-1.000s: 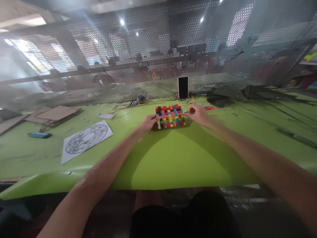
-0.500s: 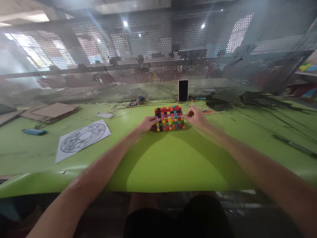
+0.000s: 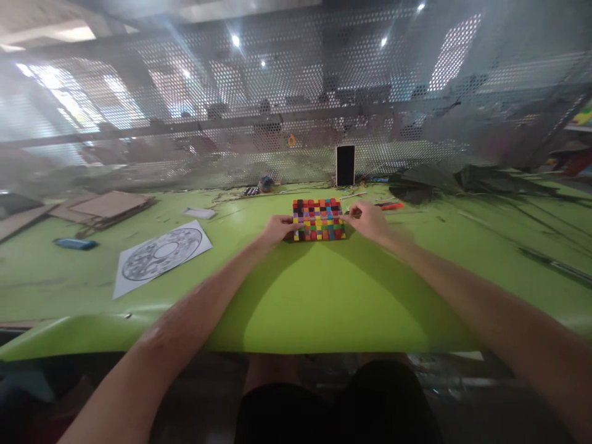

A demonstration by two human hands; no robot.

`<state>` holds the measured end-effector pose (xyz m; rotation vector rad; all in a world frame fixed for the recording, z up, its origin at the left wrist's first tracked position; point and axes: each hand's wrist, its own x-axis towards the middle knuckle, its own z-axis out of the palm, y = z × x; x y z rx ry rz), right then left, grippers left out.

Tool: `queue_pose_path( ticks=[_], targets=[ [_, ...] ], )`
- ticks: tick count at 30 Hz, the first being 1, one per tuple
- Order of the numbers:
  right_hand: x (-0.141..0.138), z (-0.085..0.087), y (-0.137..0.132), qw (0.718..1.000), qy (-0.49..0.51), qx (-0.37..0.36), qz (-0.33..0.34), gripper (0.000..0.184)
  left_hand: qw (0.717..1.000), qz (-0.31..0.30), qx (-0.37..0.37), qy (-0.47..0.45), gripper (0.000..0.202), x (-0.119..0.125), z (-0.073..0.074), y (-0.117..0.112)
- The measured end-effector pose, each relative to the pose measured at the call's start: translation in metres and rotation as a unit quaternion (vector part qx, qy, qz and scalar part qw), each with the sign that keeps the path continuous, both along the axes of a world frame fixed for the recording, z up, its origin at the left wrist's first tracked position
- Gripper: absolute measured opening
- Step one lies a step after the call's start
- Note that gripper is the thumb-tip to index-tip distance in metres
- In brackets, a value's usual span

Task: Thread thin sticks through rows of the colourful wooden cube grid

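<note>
A flat block of small coloured cubes (image 3: 319,219), in red, yellow, green, blue and black, lies on the green table (image 3: 324,290) in front of me. My left hand (image 3: 279,229) rests against its left edge with the fingers curled against the cubes. My right hand (image 3: 367,218) sits at the block's right edge, its fingers pinched together near the upper right corner; what they pinch is too small to make out.
A dark phone (image 3: 345,165) stands upright against the perforated metal screen behind the block. A printed sheet with a round pattern (image 3: 161,254) lies to the left, with cardboard pieces (image 3: 104,206) and a blue object (image 3: 75,243) farther left. Dark fabric (image 3: 444,180) lies at the back right.
The view shifted slightly. Both hands stay at the sides of the cube block; the right hand dipped a little toward its upper right corner.
</note>
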<state>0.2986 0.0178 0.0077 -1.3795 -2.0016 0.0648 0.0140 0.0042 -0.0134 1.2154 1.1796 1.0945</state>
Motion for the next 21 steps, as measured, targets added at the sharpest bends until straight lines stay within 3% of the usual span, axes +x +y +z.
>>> queue_pose_path(
  ticks=[7,15,21],
  targets=[
    [-0.004,0.004,-0.009,1.0,0.008,0.014,-0.011,0.036,0.999,0.031,0.031,0.015,0.035,-0.002,-0.007,0.003],
    [-0.012,0.014,-0.019,0.999,0.021,0.018,-0.04,0.041,0.997,0.074,0.038,0.0,0.033,0.002,-0.002,-0.001],
    [-0.013,0.014,-0.019,0.999,0.029,0.025,-0.025,0.042,0.997,0.06,0.039,0.0,0.033,-0.002,-0.004,0.0]
  ],
)
